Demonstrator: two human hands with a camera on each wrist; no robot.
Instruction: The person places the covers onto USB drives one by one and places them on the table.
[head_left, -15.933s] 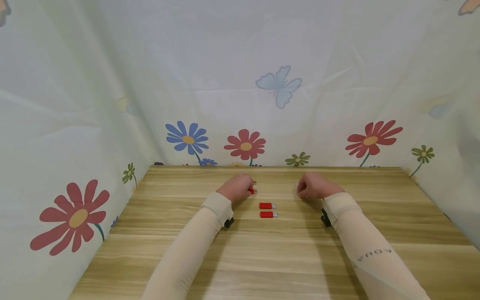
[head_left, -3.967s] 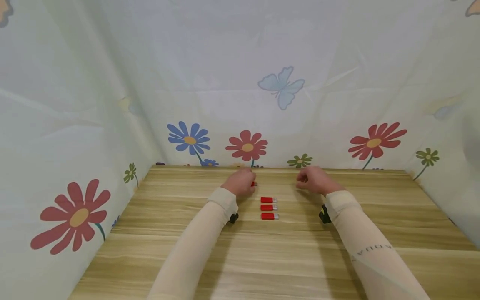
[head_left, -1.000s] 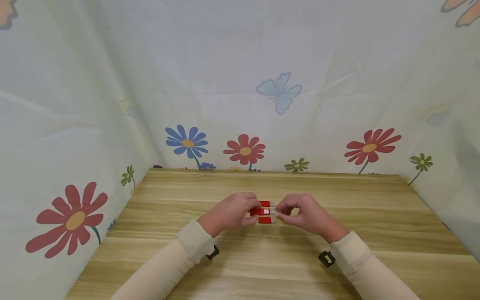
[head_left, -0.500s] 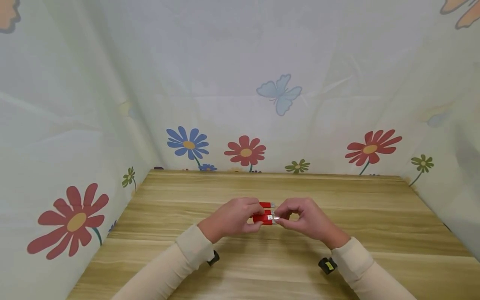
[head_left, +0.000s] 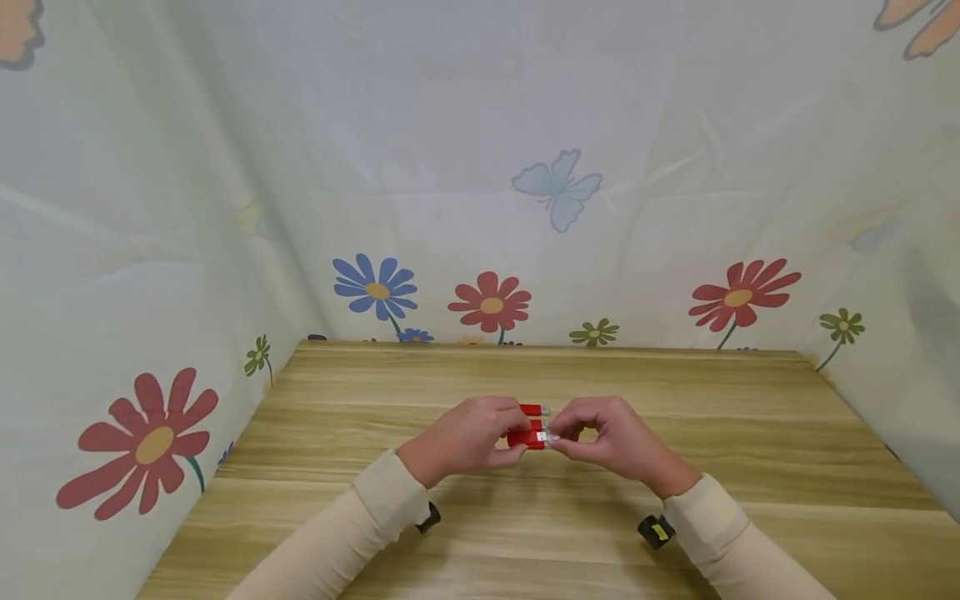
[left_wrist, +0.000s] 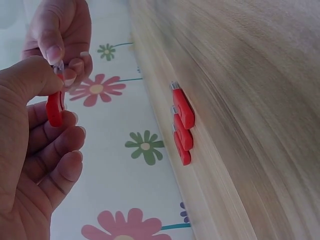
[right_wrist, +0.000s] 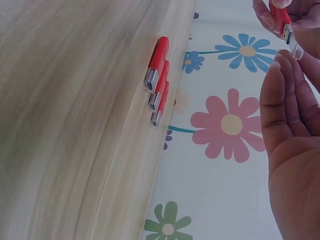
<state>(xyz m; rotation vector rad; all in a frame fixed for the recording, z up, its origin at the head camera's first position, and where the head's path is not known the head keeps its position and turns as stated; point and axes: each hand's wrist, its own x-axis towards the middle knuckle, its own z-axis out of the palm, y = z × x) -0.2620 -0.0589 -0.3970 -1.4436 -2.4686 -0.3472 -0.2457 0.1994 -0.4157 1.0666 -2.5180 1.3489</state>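
My left hand (head_left: 467,435) pinches a red USB stick (head_left: 523,438) between thumb and fingers, a little above the table, its metal plug pointing right. My right hand (head_left: 613,433) pinches a small clear cap (right_wrist: 297,51) just off the end of that plug. In the right wrist view the bare plug (right_wrist: 287,33) shows, with the cap close to its tip. Under the hands, three more red USB sticks (left_wrist: 184,109) lie side by side on the table, their clear caps (right_wrist: 151,80) on. In the head view the hand and held stick partly cover them.
A wood-grain table (head_left: 360,383) spans the front, meeting a white flowered curtain (head_left: 420,200) at its back edge and sides. Dark wrist cameras (head_left: 656,531) hang under both forearms.
Since 4 s ago both hands have come nearer the body and together, lifting the fourth USB stick from the back. Over the last second the hands and stick shifted slightly nearer.
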